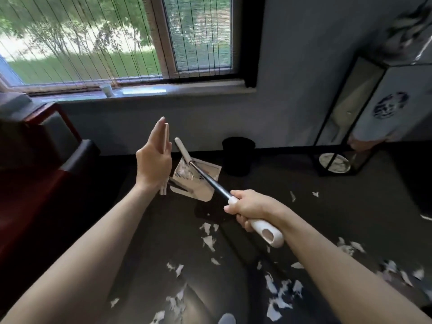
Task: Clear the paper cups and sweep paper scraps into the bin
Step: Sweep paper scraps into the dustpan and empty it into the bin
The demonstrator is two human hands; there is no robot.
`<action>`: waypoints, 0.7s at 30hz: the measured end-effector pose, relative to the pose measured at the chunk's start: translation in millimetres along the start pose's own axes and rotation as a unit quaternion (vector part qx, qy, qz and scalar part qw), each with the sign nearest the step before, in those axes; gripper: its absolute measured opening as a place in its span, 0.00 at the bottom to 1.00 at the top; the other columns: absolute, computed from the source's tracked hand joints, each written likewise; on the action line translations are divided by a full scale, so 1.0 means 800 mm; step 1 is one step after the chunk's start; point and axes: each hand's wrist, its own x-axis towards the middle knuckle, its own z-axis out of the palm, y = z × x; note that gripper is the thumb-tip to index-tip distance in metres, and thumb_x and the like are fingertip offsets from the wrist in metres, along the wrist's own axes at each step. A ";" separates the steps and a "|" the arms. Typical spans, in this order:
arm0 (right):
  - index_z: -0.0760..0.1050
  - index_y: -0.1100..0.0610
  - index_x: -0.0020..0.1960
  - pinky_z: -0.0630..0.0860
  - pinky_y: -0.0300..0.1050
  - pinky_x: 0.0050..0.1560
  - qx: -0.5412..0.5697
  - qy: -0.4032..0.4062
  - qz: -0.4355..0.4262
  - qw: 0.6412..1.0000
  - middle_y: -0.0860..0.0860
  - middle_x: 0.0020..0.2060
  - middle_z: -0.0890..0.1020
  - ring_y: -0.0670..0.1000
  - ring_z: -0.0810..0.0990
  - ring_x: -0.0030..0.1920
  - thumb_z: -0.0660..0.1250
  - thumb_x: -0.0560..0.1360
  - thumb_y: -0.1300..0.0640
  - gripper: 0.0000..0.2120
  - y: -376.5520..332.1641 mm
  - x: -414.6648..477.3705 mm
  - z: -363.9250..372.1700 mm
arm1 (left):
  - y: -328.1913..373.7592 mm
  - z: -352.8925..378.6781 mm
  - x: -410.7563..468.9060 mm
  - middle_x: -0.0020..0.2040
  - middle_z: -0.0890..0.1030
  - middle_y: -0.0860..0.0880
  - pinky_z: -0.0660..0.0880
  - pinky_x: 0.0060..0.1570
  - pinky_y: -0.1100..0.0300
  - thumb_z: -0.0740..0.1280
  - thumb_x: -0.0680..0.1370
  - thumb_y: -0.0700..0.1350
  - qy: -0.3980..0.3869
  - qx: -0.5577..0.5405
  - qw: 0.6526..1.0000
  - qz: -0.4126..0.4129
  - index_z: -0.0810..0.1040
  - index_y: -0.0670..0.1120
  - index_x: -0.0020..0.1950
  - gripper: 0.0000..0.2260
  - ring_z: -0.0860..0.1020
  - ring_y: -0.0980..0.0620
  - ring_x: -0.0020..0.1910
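White scraps (209, 242), black bin (238, 155) beyond dustpan (207, 190); right grip (250, 206) round handle (268, 232), left grip (153, 160) flat-open.

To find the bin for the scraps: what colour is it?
Black bin, clearest in the head view.

Plain dark grey carpeted floor (350, 218), speckled toward its near and right edges with torn white paper scraps (280, 291). Round black plastic bin (238, 157) by the floor's far edge, one flat colour all over. Flat beige plastic dustpan (205, 187) with a row of white comb teeth. Long metal pole (210, 181): black shaft, white grip, white far end. Padded armchair (46, 141) in dark red and black at the floor's left edge. Smooth grey wall (292, 66). Wide window (201, 36) framed black outside, beige inside, striped with thin dark vertical cords over green grass. Tall black-framed stand (397, 85) with a white panel bearing a round dark-blue motif; pale round plate (334, 163) with a darker pattern at its foot.
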 end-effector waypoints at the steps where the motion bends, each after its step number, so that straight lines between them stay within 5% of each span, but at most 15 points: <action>1: 0.57 0.52 0.76 0.68 0.35 0.21 -0.003 0.004 -0.003 1.000 0.51 0.28 0.70 0.43 0.68 0.22 0.63 0.79 0.63 0.28 0.001 -0.002 0.001 | -0.002 -0.001 0.004 0.67 0.69 0.60 0.69 0.68 0.54 0.63 0.79 0.32 -0.005 -0.009 1.000 0.003 0.64 0.49 0.75 0.27 0.66 0.72 0.65; 5: 0.55 0.50 0.77 0.70 0.37 0.22 -0.019 0.017 -0.008 1.000 0.51 0.26 0.71 0.44 0.69 0.22 0.63 0.79 0.60 0.30 -0.012 0.016 0.003 | -0.017 0.005 0.035 0.67 0.69 0.59 0.63 0.63 0.76 0.62 0.78 0.30 -0.017 -0.023 0.999 0.042 0.65 0.47 0.75 0.27 0.64 0.80 0.60; 9: 0.55 0.49 0.77 0.69 0.36 0.21 -0.003 0.044 -0.008 0.999 0.50 0.26 0.71 0.42 0.69 0.20 0.63 0.79 0.61 0.30 -0.045 0.065 -0.010 | -0.041 0.017 0.097 0.66 0.69 0.56 0.62 0.60 0.79 0.62 0.77 0.27 -0.043 -0.030 0.996 0.076 0.65 0.43 0.75 0.27 0.65 0.77 0.61; 12: 0.55 0.49 0.78 0.68 0.35 0.20 0.020 0.064 -0.007 0.998 0.49 0.24 0.71 0.42 0.69 0.20 0.64 0.79 0.61 0.31 -0.075 0.113 -0.027 | -0.062 0.029 0.159 0.63 0.71 0.56 0.63 0.57 0.81 0.63 0.77 0.29 -0.051 -0.018 0.994 0.098 0.67 0.45 0.74 0.26 0.68 0.65 0.64; 18: 0.54 0.47 0.78 0.68 0.34 0.21 0.083 0.097 0.008 0.992 0.46 0.20 0.72 0.42 0.69 0.20 0.64 0.78 0.60 0.33 -0.127 0.182 -0.056 | -0.094 0.062 0.281 0.64 0.72 0.55 0.67 0.59 0.74 0.63 0.76 0.31 -0.109 0.005 0.985 0.133 0.66 0.47 0.75 0.28 0.72 0.65 0.61; 21: 0.53 0.47 0.78 0.67 0.34 0.20 0.117 0.111 0.014 0.987 0.45 0.18 0.71 0.41 0.69 0.19 0.64 0.79 0.60 0.33 -0.147 0.205 -0.071 | -0.103 0.088 0.325 0.64 0.77 0.42 0.71 0.64 0.56 0.62 0.77 0.31 -0.153 0.014 0.978 0.144 0.65 0.48 0.76 0.29 0.78 0.47 0.60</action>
